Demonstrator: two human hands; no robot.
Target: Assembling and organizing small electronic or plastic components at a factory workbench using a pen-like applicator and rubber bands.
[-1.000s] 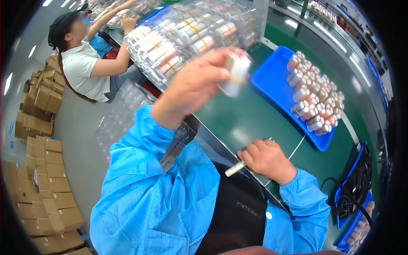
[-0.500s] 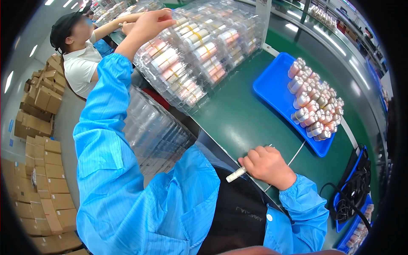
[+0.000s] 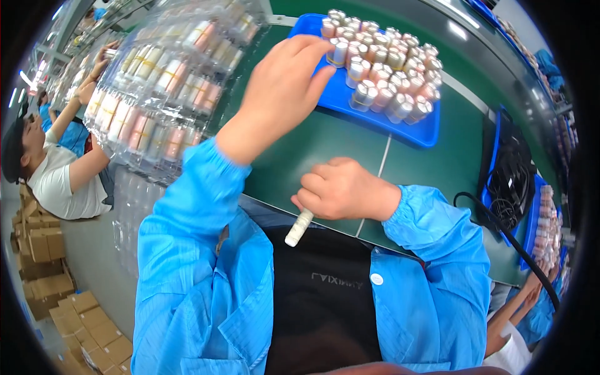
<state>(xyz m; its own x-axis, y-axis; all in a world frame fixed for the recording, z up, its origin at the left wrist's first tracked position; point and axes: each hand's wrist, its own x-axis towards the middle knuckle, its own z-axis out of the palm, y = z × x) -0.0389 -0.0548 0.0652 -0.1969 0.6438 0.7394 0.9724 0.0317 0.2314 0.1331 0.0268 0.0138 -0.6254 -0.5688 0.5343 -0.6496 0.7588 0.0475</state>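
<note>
My left hand (image 3: pixel 281 90) reaches over the near left corner of the blue tray (image 3: pixel 325 94). Its thumb stands apart from the fingers, and the fingertips come up to a bundle of small tubes (image 3: pixel 337 52); whether they touch it I cannot tell. Many such bundles, pink, white and grey with shiny ends, stand upright in the tray. Closer to my body, my right hand (image 3: pixel 340 190) is closed around a slim cream-white stick (image 3: pixel 299 229). The stick's lower end sticks out below the fist, and its upper part is hidden in the fingers.
Stacked clear plastic trays (image 3: pixel 156 75) filled with banded tubes rise at the left of the green table (image 3: pixel 275 169). Black cables (image 3: pixel 509 187) lie at the right, beside another blue tray of tubes (image 3: pixel 545 231). Co-workers sit at both sides; cardboard boxes (image 3: pixel 87 331) stand lower left.
My left hand has moved from the stacked clear trays rightward to the blue tray. My right hand keeps the stick, now tilted more steeply. The whole view has turned.
</note>
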